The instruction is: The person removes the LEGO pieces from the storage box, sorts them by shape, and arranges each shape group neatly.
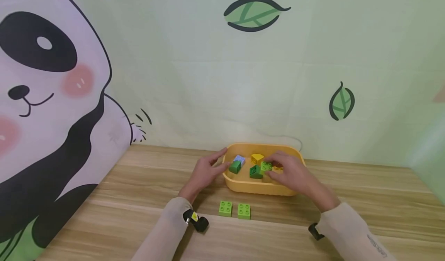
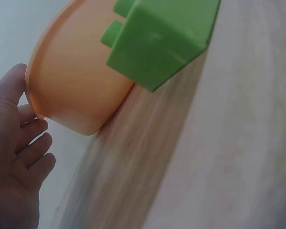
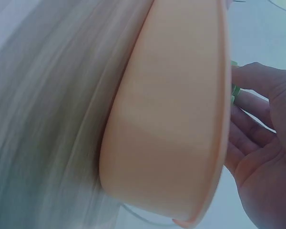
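A yellow-orange bin (image 1: 264, 187) stands on the table with several toy building bricks inside. My left hand (image 1: 205, 172) holds the bin's left end, its thumb over the rim and its other fingers beside the outer wall. Over the bin's right part, my right hand (image 1: 292, 172) pinches a light green brick (image 1: 266, 166) between thumb and fingertips. Close by in the bin lie a dark green brick (image 1: 256, 172) and a yellow brick (image 1: 257, 159). Another green brick (image 1: 235, 167) and a blue-purple brick (image 1: 239, 160) lie at the left. The right hand partly hides an orange brick (image 1: 278, 167).
Two light green bricks, a left one (image 1: 225, 209) and a right one (image 1: 244, 211), sit side by side on the wooden table (image 1: 139, 199) before the bin. Behind the table hangs a cloth (image 1: 194, 99) printed with a panda and leaves.
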`<act>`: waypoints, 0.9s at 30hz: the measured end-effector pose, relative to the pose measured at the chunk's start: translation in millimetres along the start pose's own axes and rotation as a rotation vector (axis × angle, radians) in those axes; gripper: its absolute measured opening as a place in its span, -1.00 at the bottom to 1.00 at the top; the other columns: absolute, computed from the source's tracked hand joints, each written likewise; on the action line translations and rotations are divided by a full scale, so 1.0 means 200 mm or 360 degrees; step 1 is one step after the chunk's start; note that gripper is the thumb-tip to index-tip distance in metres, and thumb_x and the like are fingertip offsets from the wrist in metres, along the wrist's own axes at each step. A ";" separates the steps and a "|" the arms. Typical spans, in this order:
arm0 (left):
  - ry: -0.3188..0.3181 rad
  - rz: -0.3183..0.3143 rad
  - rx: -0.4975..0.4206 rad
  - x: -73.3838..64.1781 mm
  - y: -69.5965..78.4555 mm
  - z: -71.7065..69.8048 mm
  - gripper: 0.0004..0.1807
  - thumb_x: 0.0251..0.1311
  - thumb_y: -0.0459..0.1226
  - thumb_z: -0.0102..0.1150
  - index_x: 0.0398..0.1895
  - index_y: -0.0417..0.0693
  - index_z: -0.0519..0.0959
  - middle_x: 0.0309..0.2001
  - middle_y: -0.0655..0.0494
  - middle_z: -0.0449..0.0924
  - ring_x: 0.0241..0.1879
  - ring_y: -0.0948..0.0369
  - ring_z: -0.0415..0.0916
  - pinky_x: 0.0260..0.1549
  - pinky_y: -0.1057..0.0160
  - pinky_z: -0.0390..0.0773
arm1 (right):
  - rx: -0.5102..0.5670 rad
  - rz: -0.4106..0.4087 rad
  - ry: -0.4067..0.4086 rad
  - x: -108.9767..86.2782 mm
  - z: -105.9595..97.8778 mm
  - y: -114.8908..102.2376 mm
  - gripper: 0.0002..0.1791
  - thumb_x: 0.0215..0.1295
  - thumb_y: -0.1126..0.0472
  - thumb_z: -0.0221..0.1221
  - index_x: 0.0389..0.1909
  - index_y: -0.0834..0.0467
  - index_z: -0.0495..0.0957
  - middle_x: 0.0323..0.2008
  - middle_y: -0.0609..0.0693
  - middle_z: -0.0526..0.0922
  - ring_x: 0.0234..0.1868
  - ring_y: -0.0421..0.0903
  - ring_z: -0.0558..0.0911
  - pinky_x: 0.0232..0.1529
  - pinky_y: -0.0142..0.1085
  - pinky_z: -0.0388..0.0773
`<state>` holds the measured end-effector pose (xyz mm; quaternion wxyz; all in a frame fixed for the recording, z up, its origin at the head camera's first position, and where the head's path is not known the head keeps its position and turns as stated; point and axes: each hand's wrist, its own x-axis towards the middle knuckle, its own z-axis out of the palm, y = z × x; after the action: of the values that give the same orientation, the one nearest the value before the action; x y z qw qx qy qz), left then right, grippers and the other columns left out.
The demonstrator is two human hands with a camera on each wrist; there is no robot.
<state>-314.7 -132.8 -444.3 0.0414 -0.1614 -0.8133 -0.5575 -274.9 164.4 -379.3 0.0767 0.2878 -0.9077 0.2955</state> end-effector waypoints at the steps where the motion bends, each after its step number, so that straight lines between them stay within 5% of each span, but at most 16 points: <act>1: 0.0001 -0.0003 0.0001 0.00 0.00 0.00 -0.37 0.40 -0.14 0.40 0.50 0.00 0.51 0.48 0.05 0.45 0.51 -0.08 0.31 0.50 -0.09 0.29 | 0.0004 -0.0009 0.0014 -0.01 0.00 -0.01 -0.69 0.37 0.32 0.40 0.09 0.30 0.69 -0.02 0.10 0.71 -0.03 0.11 0.70 0.05 0.06 0.74; 27: 0.0004 0.0024 -0.0012 0.01 -0.01 0.00 -0.39 0.42 -0.18 0.38 0.49 -0.04 0.52 0.47 0.03 0.46 0.50 -0.06 0.33 0.49 -0.11 0.30 | 0.0061 -0.0113 0.0114 -0.20 0.01 -0.15 -0.68 0.30 0.31 0.49 0.05 0.19 0.73 -0.04 -0.05 0.74 -0.04 -0.08 0.73 0.00 -0.11 0.77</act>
<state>-316.2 -133.1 -445.5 0.0460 -0.1670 -0.8099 -0.5605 -225.1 162.0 -378.2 0.1140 0.3105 -0.8878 0.3200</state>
